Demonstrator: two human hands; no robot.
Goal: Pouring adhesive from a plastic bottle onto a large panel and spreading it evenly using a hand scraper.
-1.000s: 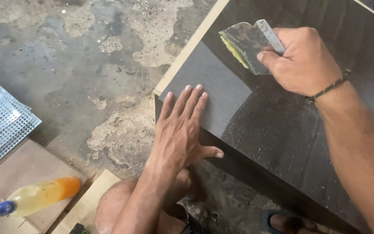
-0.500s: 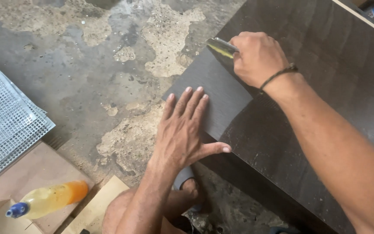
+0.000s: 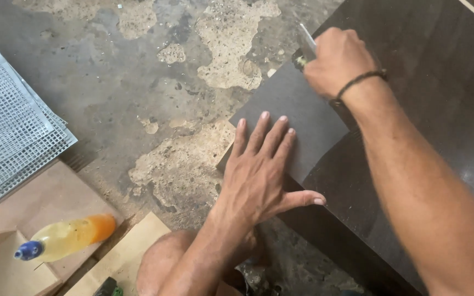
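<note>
My left hand (image 3: pixel 259 175) lies flat, fingers spread, on a dark grey laminate sheet (image 3: pixel 297 115) that covers the corner of a dark brown board (image 3: pixel 440 93). My right hand (image 3: pixel 336 60) is closed round a metal scraper (image 3: pixel 305 44), whose blade sticks out past the knuckles at the sheet's far edge. A dark cord bracelet sits on that wrist. My right forearm crosses the board from the lower right.
Mottled concrete floor (image 3: pixel 154 87) lies left of the board. A stack of metal mesh sheets (image 3: pixel 6 126) sits at the far left. A plastic bottle of yellow liquid with a blue cap (image 3: pixel 67 238) rests on light wooden boards (image 3: pixel 45 203). My knee (image 3: pixel 165 263) shows below.
My right hand has carried the scraper from the middle of the board out to the sheet's far left edge. My left hand has stayed pressed flat on the sheet.
</note>
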